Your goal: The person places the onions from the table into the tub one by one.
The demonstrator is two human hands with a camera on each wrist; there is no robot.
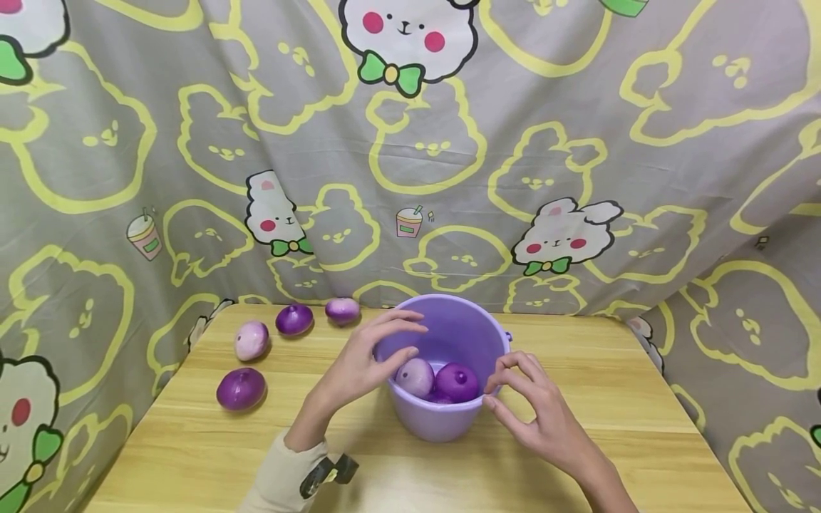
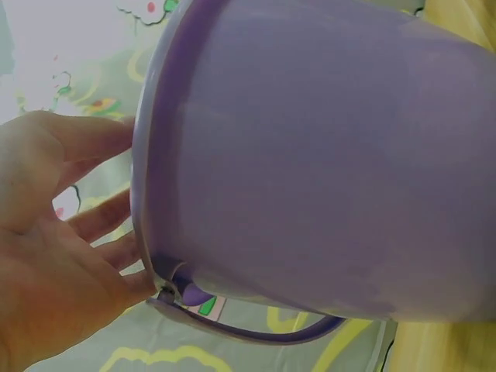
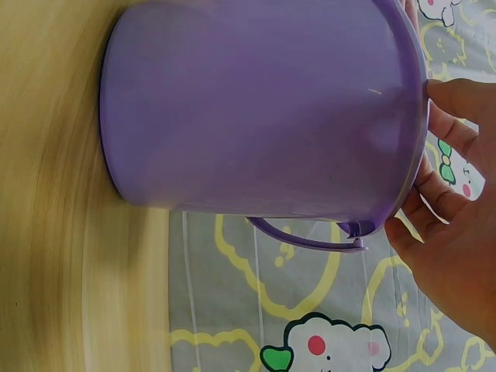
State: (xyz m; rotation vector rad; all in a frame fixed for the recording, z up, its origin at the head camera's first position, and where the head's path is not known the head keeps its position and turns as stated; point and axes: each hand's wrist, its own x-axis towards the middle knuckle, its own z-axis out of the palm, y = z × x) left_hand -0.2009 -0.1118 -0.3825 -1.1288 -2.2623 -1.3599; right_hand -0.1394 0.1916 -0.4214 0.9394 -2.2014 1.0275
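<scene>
A purple bucket [image 1: 442, 420] stands upright on the table. Inside it lie a pale purple onion [image 1: 415, 377] and a dark purple onion [image 1: 457, 382], with part of another beneath them. Over the bucket's left rim, my left hand [image 1: 365, 360] spreads its loosely bent fingers, thumb apart, and holds nothing. My right hand [image 1: 535, 402] is at the right rim with bent fingers, its thumb and index tips close together beside the edge. In the right wrist view some fingertips are hidden behind the rim, so firm contact cannot be told.
On the table's left side lie several onions: a dark one [image 1: 241, 389] nearest, a pale one [image 1: 251, 340], another dark one [image 1: 294, 320] and a light one [image 1: 343, 311] at the back edge. A patterned curtain [image 1: 442, 214] hangs behind the wooden table [image 1: 577, 356].
</scene>
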